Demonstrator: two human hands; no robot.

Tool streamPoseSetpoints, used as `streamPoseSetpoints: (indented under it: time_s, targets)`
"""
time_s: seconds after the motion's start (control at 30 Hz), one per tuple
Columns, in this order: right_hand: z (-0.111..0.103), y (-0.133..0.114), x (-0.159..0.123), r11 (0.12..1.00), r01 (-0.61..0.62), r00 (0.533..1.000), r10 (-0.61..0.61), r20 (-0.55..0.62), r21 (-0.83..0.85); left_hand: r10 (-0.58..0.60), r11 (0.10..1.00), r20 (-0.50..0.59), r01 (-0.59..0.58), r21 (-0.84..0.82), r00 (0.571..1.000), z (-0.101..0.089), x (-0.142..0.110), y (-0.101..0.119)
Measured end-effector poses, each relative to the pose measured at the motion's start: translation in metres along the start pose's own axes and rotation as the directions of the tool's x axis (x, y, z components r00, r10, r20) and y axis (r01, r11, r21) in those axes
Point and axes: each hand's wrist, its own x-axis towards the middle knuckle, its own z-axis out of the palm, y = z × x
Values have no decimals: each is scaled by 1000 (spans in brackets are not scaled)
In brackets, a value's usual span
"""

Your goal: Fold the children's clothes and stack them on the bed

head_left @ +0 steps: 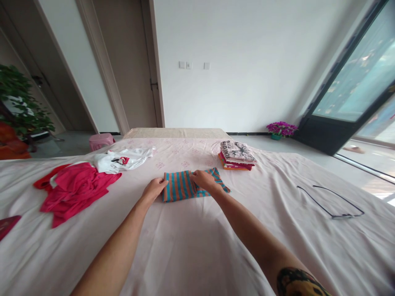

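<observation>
Head camera view: both bare forearms are extended from the near side over a pale pink, flower-printed cloth-covered surface (191, 246), and a blue-and-brown striped piece of folded fabric (179, 187) is held near its middle, towards the far edge. By the left hand (154, 188), turned inward, the fabric's left end is pinched between thumb and bent fingers. By the right hand (203, 180), angled inward with fingers closed down, a fold right of the fabric's middle is gripped, and part of the fabric is hidden beneath it. Just beyond the fabric's right end, a neat stack of folded clothes (238, 153), topped by a white one printed in black, is set near the far edge. Towards the right edge, black-framed eyeglasses (347, 216) are laid with their arms unfolded. Towards the left edge, a crumpled crimson garment (80, 185) is heaped against a white garment with a red-and-black print (129, 159), nearer the far edge.
</observation>
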Motion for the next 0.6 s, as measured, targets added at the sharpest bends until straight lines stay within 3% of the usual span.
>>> streamPoseSetpoints:
  time_s: [0.17, 0.3, 0.6]
  targets:
    - [0, -15, 2, 1000, -4, 998, 5, 64, -14, -24, 999, 38, 25, -47, 999, -2, -2, 3]
    - [6, -20, -4, 1000, -21, 1000, 20, -15, -11, -40, 999, 25, 41, -31, 999, -2, -1, 4]
    - [6, -13, -6, 998, -62, 993, 59, -102, -29, -48, 964, -123, 79, 256, 991, 0, -6, 12]
